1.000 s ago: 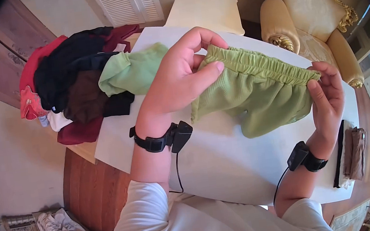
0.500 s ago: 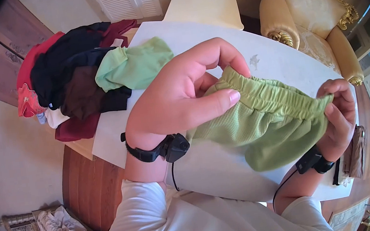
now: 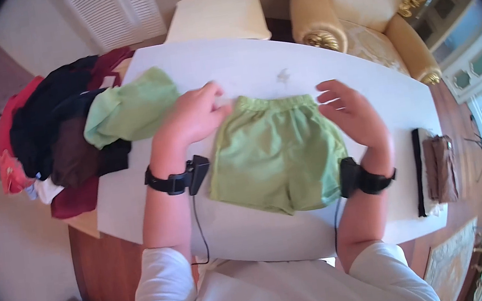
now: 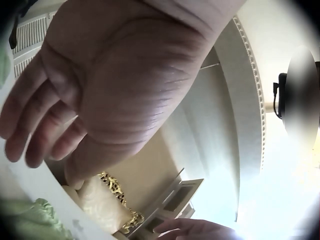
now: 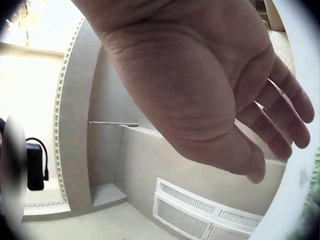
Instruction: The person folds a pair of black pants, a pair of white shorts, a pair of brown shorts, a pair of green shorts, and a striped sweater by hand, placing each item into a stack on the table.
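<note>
Lowered since the earlier frame, the green shorts (image 3: pixel 278 158) lie on the tabletop (image 3: pixel 217 62) between our left hand (image 3: pixel 189 119) and right hand (image 3: pixel 355 117), both empty, fingers relaxed, near opposite ends of the crosswise waistband (image 3: pixel 277 104).

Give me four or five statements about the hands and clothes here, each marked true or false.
1. The green shorts lie with their waistband toward the person. False: it is on the far side.
2. The left hand holds nothing. True.
3. The right hand grips the shorts. False: it is open and holds nothing.
4. A folded stack lies near the table's right edge. True.
5. Both wrists are bare. False: each wears a black strap.
</note>
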### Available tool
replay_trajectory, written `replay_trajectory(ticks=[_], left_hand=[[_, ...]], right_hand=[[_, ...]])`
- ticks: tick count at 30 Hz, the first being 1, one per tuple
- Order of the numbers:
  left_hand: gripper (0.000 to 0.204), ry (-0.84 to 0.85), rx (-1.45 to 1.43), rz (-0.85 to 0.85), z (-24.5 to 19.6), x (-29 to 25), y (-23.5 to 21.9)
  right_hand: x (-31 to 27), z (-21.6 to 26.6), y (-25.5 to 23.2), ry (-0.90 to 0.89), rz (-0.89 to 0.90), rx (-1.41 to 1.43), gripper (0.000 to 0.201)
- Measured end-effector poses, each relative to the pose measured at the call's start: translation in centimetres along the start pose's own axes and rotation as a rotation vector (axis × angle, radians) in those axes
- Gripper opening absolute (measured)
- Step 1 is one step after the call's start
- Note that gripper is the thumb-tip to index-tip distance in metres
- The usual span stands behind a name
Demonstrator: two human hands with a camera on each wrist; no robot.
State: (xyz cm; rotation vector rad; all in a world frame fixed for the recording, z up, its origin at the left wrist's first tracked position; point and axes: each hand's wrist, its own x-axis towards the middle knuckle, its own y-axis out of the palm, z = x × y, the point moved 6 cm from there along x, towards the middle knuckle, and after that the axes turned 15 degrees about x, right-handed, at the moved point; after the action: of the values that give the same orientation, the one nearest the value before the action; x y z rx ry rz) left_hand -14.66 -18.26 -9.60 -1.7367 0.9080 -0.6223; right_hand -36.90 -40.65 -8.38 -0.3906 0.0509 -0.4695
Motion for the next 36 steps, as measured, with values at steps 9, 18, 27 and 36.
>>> replay_trajectory(ticks=[9, 18, 27, 36], left_hand=[[0.042, -0.018, 0.224, 0.319, 1.5, 2.3, 6.3], [0.024, -0.077, 0.246, -0.012, 3.8, 2.4, 4.3], [0.041, -0.333, 0.149, 0.41, 5.0, 1.0, 3.5], [0.04, -0.201, 0.132, -0.114, 5.6, 2.9, 3.3]], right_hand=[[2.6, -7.8, -0.4, 0.137, -0.081, -0.307, 0.052], [3.3, -8.0, -0.2, 0.127, -0.164, -0.262, 0.043], [2.5, -7.2, 0.4, 0.269, -0.119, -0.339, 0.069], [3.7, -7.6, -1.1, -0.052, -0.468, -0.21, 0.071]])
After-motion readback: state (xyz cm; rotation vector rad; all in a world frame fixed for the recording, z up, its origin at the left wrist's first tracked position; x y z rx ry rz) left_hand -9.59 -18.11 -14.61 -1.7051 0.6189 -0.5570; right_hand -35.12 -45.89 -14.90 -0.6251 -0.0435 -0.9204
